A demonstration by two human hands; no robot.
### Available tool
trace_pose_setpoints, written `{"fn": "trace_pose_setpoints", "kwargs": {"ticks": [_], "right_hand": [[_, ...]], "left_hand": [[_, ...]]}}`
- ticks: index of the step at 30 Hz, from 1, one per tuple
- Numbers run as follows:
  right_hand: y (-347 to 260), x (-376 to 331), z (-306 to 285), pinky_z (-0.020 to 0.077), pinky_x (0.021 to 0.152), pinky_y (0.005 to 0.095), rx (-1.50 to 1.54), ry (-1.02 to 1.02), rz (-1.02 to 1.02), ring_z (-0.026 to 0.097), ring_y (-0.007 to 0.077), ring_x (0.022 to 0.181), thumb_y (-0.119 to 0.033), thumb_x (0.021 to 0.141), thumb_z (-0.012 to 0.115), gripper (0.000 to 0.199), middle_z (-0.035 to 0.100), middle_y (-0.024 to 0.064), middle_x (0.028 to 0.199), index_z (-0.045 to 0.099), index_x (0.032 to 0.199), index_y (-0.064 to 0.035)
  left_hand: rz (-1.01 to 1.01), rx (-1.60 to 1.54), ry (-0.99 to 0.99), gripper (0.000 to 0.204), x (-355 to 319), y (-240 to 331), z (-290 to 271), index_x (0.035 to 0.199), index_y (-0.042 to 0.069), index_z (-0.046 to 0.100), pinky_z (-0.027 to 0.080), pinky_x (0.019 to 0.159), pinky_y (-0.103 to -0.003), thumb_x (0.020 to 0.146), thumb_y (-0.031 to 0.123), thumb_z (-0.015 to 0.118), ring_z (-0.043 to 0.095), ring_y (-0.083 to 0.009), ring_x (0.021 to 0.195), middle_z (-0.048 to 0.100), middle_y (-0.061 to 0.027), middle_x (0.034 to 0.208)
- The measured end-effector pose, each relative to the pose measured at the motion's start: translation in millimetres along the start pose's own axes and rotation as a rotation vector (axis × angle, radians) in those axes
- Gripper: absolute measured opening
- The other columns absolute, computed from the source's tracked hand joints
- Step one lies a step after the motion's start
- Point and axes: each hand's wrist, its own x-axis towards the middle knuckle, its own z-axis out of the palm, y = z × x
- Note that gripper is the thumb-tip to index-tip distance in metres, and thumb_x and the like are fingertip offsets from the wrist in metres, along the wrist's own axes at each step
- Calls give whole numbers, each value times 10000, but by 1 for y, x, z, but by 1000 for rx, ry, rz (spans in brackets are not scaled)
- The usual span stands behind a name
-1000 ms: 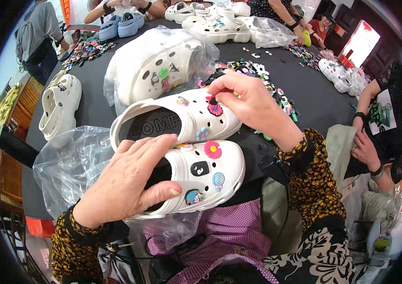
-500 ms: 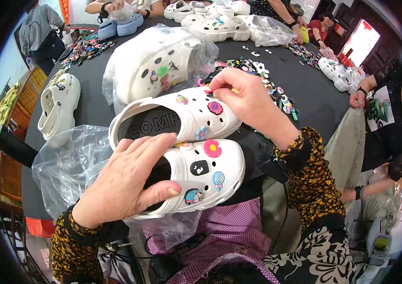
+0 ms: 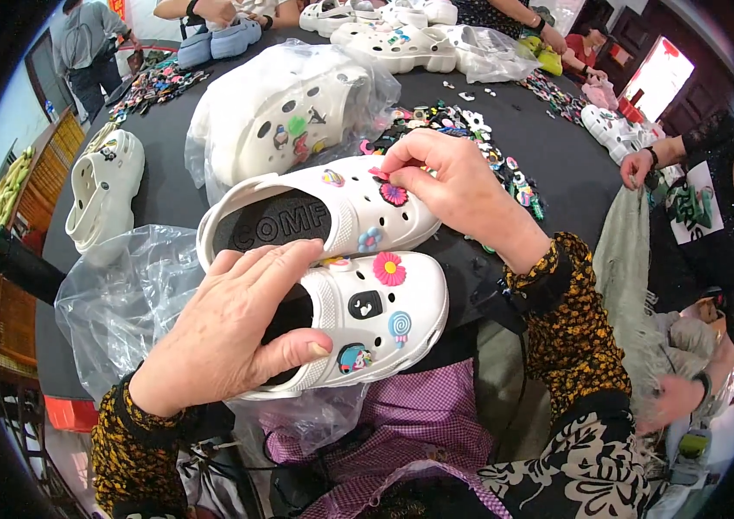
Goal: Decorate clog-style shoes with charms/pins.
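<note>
Two white clogs lie side by side in front of me. The far clog has a pink flower charm, a blue flower charm and a small colourful charm. On the near clog sit a pink flower, a black square, a blue lollipop and a round charm. My left hand holds the pair at their openings, thumb over the near clog and fingers reaching the far one. Fingertips of my right hand pinch a small pink charm at the far clog's toe; its shape is mostly hidden.
Behind lies a bagged white clog; another white clog stands at left beside a clear plastic bag. Loose charms are heaped on the dark table. Other people work around it with more clogs.
The pink charm in my right fingertips has tipped up and shows more. My left hand has hardly moved. At the right, a co-worker's lower hand has moved down.
</note>
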Motion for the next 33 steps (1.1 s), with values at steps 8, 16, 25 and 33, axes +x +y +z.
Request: {"fn": "trace_pose_setpoints", "kwargs": {"ticks": [8,16,25,33], "right_hand": [[3,0,-1,495,745,313,-165,37,-175,628,211,809,16,806,593,81,630,114,828,617,883,22],[2,-4,1,495,753,288,18,31,-28,618,149,825,13,823,610,77,635,68,872,607,899,9],[-2,-4,0,493,771,270,93,18,66,606,122,847,15,837,604,98,627,51,893,621,932,5],[-3,1,-1,494,807,312,-149,27,-231,614,207,905,45,795,601,132,624,88,923,630,916,1]], "left_hand": [[-7,-2,-11,863,0,2,-2,1335,-34,404,356,982,-422,824,650,526,491,-372,1151,535,-221,1230],[3,-5,-12,858,0,1,-2,1328,-44,404,358,974,-426,834,650,512,491,-381,1151,535,-227,1229],[22,1,14,855,0,0,-2,1320,-44,414,358,974,-424,835,653,510,487,-377,1162,533,-228,1234],[26,2,11,852,-1,-2,-2,1321,-42,416,353,976,-418,830,645,522,487,-366,1163,534,-220,1236]]}}
